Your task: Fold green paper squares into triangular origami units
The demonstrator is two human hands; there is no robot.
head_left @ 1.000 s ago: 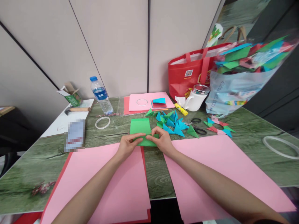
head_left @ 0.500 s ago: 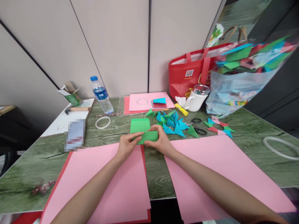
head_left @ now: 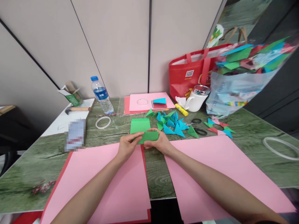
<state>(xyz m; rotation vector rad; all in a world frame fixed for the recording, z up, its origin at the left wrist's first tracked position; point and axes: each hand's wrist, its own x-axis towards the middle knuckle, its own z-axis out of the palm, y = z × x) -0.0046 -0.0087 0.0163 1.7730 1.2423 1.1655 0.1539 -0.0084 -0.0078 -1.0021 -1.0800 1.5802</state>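
Note:
Between my two hands is a folded green paper (head_left: 149, 136), held a little above the table. My left hand (head_left: 127, 146) pinches its left end between thumb and fingers. At the right end, my right hand (head_left: 161, 142) grips it with the thumb in front and the fingers behind. Just beyond lies a stack of green paper (head_left: 140, 124), partly covered by the held piece. To the right of it is a loose heap of folded blue and green paper pieces (head_left: 174, 121). Black-handled scissors (head_left: 200, 132) lie beside the heap, partly hidden by it.
Large pink sheets (head_left: 116, 186) lie under my left forearm, and more pink sheets (head_left: 210, 161) under my right. A water bottle (head_left: 102, 96), hammer (head_left: 78, 109), white mug (head_left: 197, 101), glue stick (head_left: 181, 109), red bag (head_left: 182, 77) and full plastic bag (head_left: 226, 93) stand or lie farther back.
My right hand's fingers have shifted very slightly along the folded green paper. Both hands keep their hold on it, in nearly the same place.

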